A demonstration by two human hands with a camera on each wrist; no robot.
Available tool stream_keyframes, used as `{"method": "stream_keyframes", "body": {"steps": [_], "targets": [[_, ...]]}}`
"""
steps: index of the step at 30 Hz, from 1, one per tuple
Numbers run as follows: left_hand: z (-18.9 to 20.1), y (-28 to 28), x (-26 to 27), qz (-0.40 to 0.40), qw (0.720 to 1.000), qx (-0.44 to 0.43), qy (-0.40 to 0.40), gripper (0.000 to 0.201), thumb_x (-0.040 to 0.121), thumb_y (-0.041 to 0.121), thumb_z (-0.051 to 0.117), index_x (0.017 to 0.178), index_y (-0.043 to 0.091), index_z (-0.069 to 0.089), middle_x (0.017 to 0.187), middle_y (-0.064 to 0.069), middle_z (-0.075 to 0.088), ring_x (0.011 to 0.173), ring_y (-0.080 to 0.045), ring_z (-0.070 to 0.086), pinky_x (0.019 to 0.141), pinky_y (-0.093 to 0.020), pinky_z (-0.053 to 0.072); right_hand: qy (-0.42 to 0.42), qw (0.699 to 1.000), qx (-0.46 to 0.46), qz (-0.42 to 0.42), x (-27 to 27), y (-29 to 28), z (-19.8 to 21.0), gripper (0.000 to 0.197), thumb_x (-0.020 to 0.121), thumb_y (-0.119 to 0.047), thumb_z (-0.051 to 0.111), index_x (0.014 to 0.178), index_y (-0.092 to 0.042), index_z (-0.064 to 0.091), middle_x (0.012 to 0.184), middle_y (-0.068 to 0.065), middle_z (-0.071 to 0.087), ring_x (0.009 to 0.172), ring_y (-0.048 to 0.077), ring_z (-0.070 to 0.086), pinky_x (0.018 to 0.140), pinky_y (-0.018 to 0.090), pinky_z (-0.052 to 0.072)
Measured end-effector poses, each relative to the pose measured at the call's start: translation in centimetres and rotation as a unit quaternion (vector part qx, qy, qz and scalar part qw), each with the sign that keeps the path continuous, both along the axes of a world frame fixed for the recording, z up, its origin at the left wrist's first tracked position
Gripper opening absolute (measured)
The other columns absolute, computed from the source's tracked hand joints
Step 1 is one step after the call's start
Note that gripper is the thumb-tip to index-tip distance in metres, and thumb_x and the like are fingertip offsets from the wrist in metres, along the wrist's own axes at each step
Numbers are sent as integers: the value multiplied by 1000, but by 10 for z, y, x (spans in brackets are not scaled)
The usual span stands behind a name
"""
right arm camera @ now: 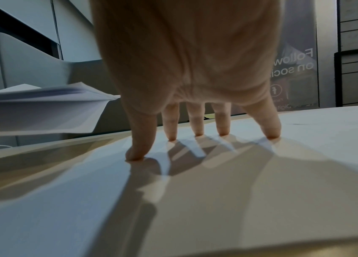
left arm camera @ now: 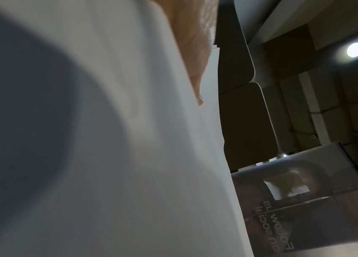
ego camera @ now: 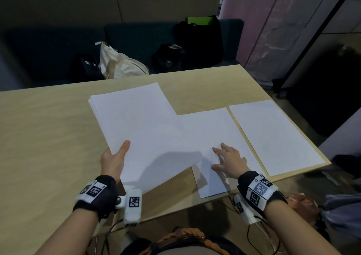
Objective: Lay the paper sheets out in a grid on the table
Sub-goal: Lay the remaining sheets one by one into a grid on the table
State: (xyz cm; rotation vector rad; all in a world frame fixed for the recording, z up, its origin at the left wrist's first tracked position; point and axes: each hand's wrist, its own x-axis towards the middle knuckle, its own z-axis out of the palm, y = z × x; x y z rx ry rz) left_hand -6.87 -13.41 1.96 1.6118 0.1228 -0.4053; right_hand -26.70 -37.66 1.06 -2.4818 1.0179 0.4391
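Note:
My left hand point(ego camera: 115, 155) grips a stack of white paper sheets point(ego camera: 136, 122) by its near left edge, thumb on top, and holds it lifted above the wooden table point(ego camera: 39, 137). In the left wrist view the stack point(left arm camera: 129, 139) fills the picture beside my thumb point(left arm camera: 193, 60). My right hand point(ego camera: 226, 159) rests with spread straight fingertips point(right arm camera: 272, 133) on a single sheet point(ego camera: 214, 130) lying flat near the front edge. Another single sheet point(ego camera: 273, 133) lies to its right, close to the table's right edge. The stack overlaps the left part of the middle sheet.
Behind the table stands a dark sofa point(ego camera: 136, 36) with a white tote bag point(ego camera: 119, 63) and black bags point(ego camera: 197, 42). A banner stand point(ego camera: 273, 30) rises at the back right. Bare tabletop stretches to the left and behind the laid sheets.

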Motion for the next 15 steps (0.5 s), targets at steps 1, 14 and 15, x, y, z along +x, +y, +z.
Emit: {"method": "stream_keyframes", "body": {"steps": [1,14,15], "targets": [[0,0,0,-1,1000,0,1,39,87,21,65,120,0,59,122,-13,63,108,-26,60,100,-36,45,-1,1000,2,-2,0,0,0,69,87,-42,58,147,-31,25,160,-2,8,146,28,9,112,62,18],[3,-6,-1,-21,1000,-11,6,38,88,20,64,120,0,59,122,-14,63,111,-29,61,100,-38,45,-112,993,13,-25,5,-7,8,51,91,-38,54,138,-20,45,153,5,34,139,27,32,113,47,28],[4,-7,-1,-24,1000,-13,7,38,88,20,64,120,0,59,122,-15,63,112,-29,61,100,-39,45,-153,988,21,-33,8,-6,15,44,94,-35,51,133,-15,51,146,6,44,134,25,40,110,41,33]]}}
